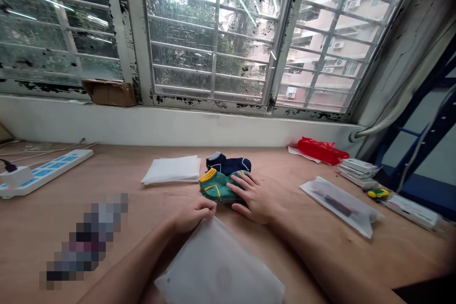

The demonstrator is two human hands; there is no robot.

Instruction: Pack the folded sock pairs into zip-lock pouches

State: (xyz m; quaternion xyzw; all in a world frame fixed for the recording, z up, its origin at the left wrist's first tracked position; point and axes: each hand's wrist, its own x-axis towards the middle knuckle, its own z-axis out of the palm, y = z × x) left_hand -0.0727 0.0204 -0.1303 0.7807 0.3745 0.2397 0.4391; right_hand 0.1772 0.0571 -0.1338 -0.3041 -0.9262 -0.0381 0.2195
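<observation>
Pinched in my left hand (195, 213) is the corner of a frosted plastic bag (221, 266), which lies toward the table's near edge. My right hand (254, 198) rests with fingers spread over the toe end of green socks (217, 186) with yellow cuffs and stitching. Just behind them are navy blue socks (233, 165) with pale trim. A stack of white frosted bags (172, 170) lies to the left of the socks.
On the left are a power strip (53, 171) and a pixelated item (85, 242). To the right lie a filled frosted bag (338, 204), a red plastic bag (320, 150), white boxes (358, 171) and a yellow-green object (377, 193). A windowed wall (213, 126) borders the back.
</observation>
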